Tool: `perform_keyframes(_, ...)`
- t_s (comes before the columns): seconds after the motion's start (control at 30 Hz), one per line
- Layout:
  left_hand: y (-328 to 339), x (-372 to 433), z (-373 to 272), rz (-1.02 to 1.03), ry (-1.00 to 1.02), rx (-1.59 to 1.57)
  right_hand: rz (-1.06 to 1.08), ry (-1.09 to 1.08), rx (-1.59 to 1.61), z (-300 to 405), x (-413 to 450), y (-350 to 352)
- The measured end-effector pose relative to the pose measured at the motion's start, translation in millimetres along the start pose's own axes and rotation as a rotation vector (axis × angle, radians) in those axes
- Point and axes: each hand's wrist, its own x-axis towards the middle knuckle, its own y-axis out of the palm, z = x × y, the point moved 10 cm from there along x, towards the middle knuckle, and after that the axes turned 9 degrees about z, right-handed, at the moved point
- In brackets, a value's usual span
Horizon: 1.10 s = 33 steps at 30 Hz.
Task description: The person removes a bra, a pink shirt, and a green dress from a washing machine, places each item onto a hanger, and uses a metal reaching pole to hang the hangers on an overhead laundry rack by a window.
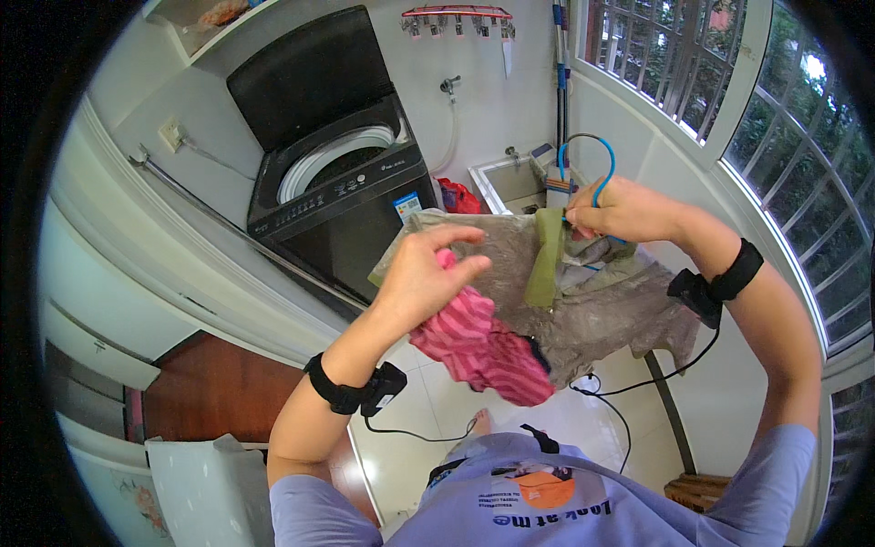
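Pink striped cloth [478,342] hangs bunched from my left hand [429,273]. A bit of it shows between thumb and palm, while the thumb and forefinger stand apart. My right hand [605,210] grips a blue clothes hanger [610,161], whose hook curves up above the fingers. On that hanger is a wrinkled grey-brown shirt [595,328] with an olive-green collar [545,260]. It spreads out in front of me, and the pink cloth overlaps its lower left part. Most of the hanger's frame is hidden by the shirt.
A black top-loading washing machine [342,239] stands ahead on the left, lid up. Beyond the shirt is a utility sink [482,179], with poles [561,82] beside it. A clip hanger [458,11] hangs on the wall. Barred windows [683,61] line the right side.
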Motion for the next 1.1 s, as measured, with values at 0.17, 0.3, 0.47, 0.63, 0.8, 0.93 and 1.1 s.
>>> perform_keyframes(0.17,0,9,-35,-0.164,0.184,0.131,-0.092,-0.282,-0.093,37,-2,-3)
perform_keyframes(0.3,7,20,-8,-0.153,0.099,0.175,-0.088,-0.236,-0.048,57,-9,-2)
perform_keyframes(0.47,-27,2,4,-0.323,0.187,-0.022,0.019,-0.084,0.117,25,-34,-2)
perform_keyframes(0.63,-42,-6,-11,-0.402,0.206,-0.054,0.129,0.118,0.556,-78,-53,38)
perform_keyframes(0.8,-43,-7,-18,-0.388,0.202,-0.080,0.180,0.073,0.839,-47,-48,49)
perform_keyframes(0.93,-34,-4,-24,-0.358,0.255,-0.053,-0.023,0.026,0.828,-32,-44,21)
perform_keyframes(1.1,-29,-9,-19,-0.352,0.251,-0.032,-0.365,0.136,0.419,-12,-70,-37)
